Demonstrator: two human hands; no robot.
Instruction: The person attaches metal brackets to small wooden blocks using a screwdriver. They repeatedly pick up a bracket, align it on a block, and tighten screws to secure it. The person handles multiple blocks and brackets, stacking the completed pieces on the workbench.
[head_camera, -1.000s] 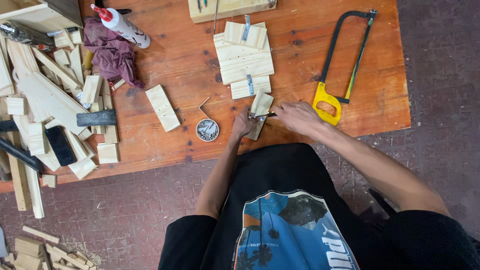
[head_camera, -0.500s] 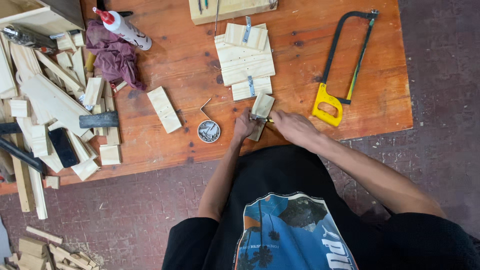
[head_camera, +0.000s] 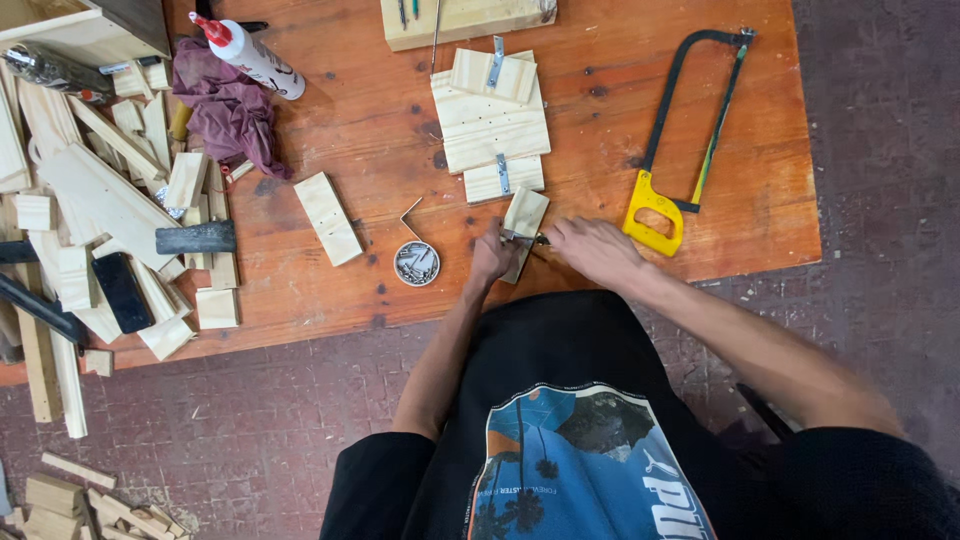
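Observation:
My left hand (head_camera: 492, 258) pinches the near end of a small pale wood block (head_camera: 525, 217) near the front edge of the orange wooden table (head_camera: 370, 120). My right hand (head_camera: 595, 248) is closed around a thin dark tool whose tip rests on the same block, beside a small metal fitting. A round tin of screws (head_camera: 416, 263) sits just left of my left hand, with a bent metal key (head_camera: 408, 216) above it. Beyond the block lies a wooden panel assembly with metal hinges (head_camera: 490, 122).
A yellow-handled hacksaw (head_camera: 690, 140) lies at the right. A loose wood block (head_camera: 328, 217), a glue bottle (head_camera: 250, 56) and a purple rag (head_camera: 225, 105) lie left of centre. Wood offcuts, a hammer (head_camera: 190, 239) and a dark phone (head_camera: 122, 291) crowd the left end. Scraps lie on the tiled floor.
Both hands stay on the small block. The right hand has shifted slightly to the left along it. Nothing else on the table has moved.

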